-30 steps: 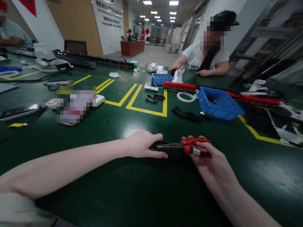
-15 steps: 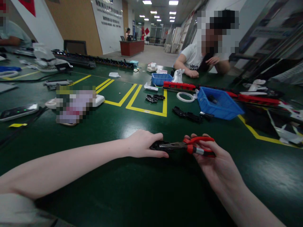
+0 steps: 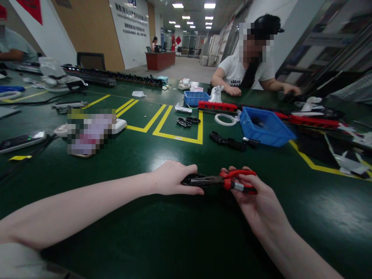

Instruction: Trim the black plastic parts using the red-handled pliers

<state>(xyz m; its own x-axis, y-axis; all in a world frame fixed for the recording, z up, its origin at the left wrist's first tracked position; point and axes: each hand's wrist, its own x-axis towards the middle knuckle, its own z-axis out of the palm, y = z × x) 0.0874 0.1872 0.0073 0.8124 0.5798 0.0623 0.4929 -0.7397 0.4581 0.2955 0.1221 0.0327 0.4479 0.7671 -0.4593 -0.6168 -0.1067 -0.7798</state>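
Observation:
Near the middle of the green table, my left hand (image 3: 174,179) is closed on a small black plastic part (image 3: 190,179), thumb above and a finger below. Most of that part is hidden by the hand. My right hand (image 3: 255,190) grips red-and-black handled long-nose pliers (image 3: 229,180) from the right. The plier jaws point left and lie against the black part; whether they pinch it I cannot tell. Beyond the hands, more black parts (image 3: 228,141) lie in a row, and a few others (image 3: 187,121) sit inside a yellow-taped rectangle.
A blue bin (image 3: 264,133) with black pieces stands right of centre, a smaller blue bin (image 3: 195,99) behind it. A tape roll (image 3: 225,119) and red strips (image 3: 217,106) lie nearby. At left are a phone (image 3: 91,135) and a cable (image 3: 31,162). A co-worker (image 3: 247,69) sits opposite.
My hands, the pliers and the black part keep nearly the same pose; the view has shifted slightly. The co-worker opposite has lowered a raised hand to dark items on the table.

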